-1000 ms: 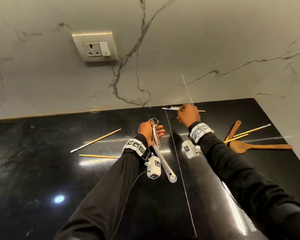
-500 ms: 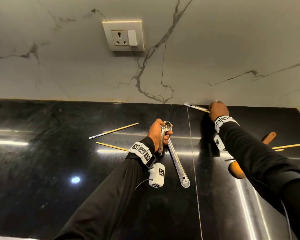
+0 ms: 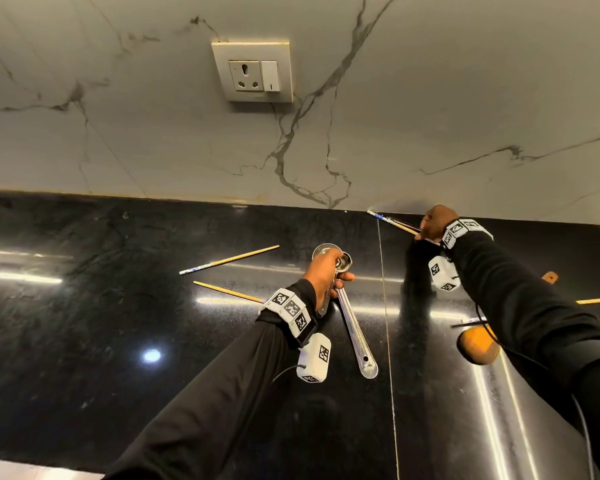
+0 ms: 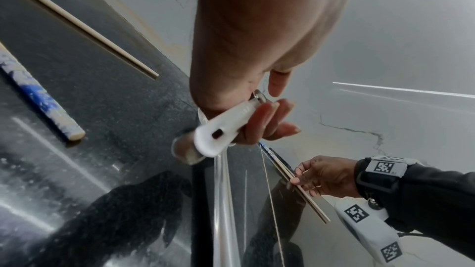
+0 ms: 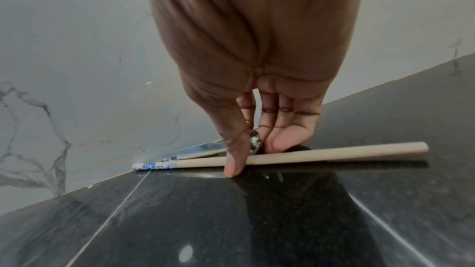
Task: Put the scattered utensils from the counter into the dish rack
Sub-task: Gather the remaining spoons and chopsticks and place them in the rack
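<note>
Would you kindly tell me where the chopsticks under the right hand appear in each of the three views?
Head: chopsticks at upper right, by the wall, at the right hand.
Left wrist: lower right, in that hand's fingers.
Right wrist: centre, lying on the counter under the thumb.
Shared landmark: the counter seam.

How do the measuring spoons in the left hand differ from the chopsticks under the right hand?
The measuring spoons are shiny metal with round bowls; the chopsticks are thin pale wood with blue-patterned ends. The left hand grips the spoons clear of the counter, handles hanging toward the person, while the right hand pinches the chopsticks, which lie flat by the wall. Both are long utensils not yet in any rack.
</note>
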